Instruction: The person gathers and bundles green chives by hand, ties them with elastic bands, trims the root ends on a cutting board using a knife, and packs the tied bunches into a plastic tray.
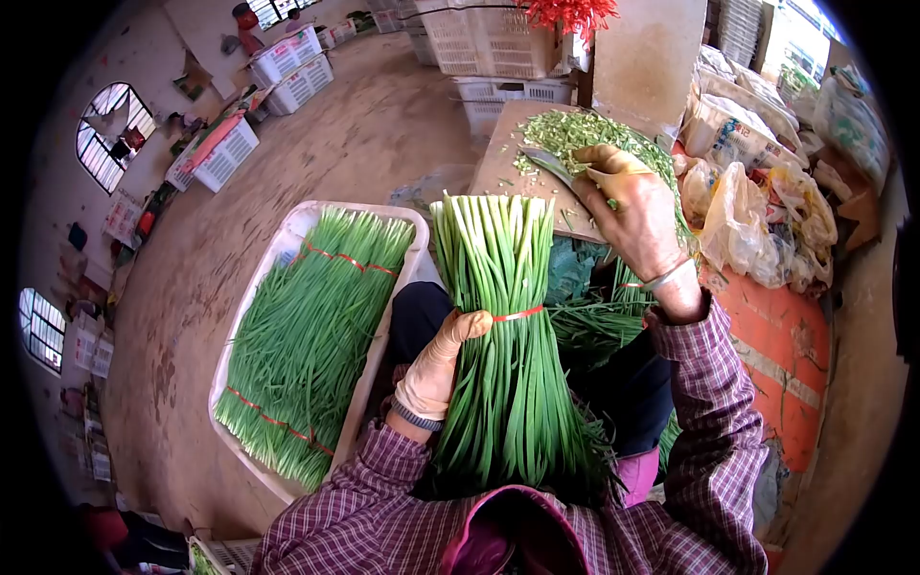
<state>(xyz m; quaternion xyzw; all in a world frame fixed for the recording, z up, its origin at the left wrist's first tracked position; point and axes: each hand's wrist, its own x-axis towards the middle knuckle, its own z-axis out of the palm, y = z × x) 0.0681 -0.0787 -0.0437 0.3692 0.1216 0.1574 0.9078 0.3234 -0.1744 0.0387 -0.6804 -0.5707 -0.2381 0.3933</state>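
Observation:
My gloved left hand is closed round a thick bunch of green chives, just by the red band tied about its middle. The pale, evenly cut stalk ends point away from me, and the leaves fan down over my lap. My right hand is closed on a knife, its curved dark blade reaching left over a board; the grip is hidden by my fingers. Chopped chive ends lie heaped on the board beyond that hand.
To the left stands a white crate packed with banded chive bunches. More loose chives lie under my right forearm. Plastic bags sit on the right by a wall. Stacked white crates stand ahead beside a pillar.

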